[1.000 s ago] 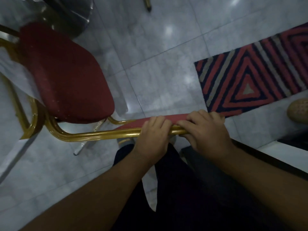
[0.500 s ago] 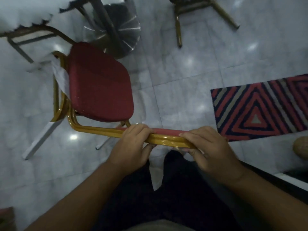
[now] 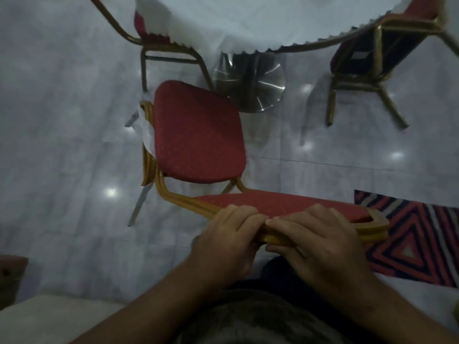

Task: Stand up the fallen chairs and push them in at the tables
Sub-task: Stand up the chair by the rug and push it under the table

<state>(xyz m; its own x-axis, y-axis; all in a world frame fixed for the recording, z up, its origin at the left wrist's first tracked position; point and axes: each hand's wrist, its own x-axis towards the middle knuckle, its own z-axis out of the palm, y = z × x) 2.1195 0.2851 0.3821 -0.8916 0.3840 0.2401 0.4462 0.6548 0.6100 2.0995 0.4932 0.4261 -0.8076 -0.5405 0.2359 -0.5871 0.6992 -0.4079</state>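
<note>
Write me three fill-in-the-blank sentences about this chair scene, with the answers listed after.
1. Both hands, left hand and right hand, grip the top of the chair's ____.
2. The chair seat is upholstered in ____ fabric.
3. The table is covered by a ____ cloth.

Missing words: backrest; red; white

Bare forearms, no sleeves; dark trousers (image 3: 260, 316) below.
</note>
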